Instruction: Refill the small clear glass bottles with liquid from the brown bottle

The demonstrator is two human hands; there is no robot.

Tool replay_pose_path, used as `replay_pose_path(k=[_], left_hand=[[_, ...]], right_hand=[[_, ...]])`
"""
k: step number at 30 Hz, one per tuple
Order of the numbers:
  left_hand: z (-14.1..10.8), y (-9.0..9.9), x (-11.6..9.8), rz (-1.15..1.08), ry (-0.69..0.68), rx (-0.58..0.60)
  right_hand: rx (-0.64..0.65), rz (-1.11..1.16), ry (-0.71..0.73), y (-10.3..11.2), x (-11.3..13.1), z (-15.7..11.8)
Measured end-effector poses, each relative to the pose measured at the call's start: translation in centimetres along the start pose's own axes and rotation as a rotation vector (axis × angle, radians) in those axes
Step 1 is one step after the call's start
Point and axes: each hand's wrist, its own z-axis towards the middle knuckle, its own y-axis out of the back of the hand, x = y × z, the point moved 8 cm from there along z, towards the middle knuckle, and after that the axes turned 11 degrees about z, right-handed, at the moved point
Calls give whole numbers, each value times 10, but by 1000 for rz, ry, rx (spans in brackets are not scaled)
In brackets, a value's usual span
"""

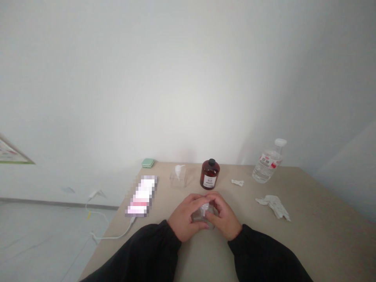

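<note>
Both hands are wrapped round a small clear rounded container (198, 215) low over the near middle of the table. My left hand (184, 219) curls along its left side, thumb towards me. On the other side, my right hand (225, 220) grips it, with the thumb over the front and fingers near the top. A whitish translucent part shows between the fingers; its kind is hard to make out. Just behind the hands stands a dark red-brown bottle (210, 174) with a black cap and a white label.
A clear box (182, 180) with something white stands left of the bottle. A phone (143, 194) on a white cable (117, 236) and a green case (147, 163) lie further left. A water bottle (266, 164) and crumpled tissues (275, 205) are right, on the table (320, 235).
</note>
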Motion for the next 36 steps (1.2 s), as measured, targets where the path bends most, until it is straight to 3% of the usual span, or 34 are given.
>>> replay_pose_path(k=[9, 15, 22, 28, 36], left_hand=[[-1, 0, 0, 13, 7, 10], [-1, 0, 2, 3, 15, -2], [0, 1, -3, 1, -6, -1], [-1, 0, 2, 5, 13, -4], [0, 1, -2, 7, 5, 9]], right_hand=[[29, -19, 14, -1, 4, -1], [-16, 17, -9, 1, -1, -1], [42, -23, 19, 0, 1, -1], [-15, 26, 14, 2, 0, 0], [33, -5, 10, 1, 1, -1]])
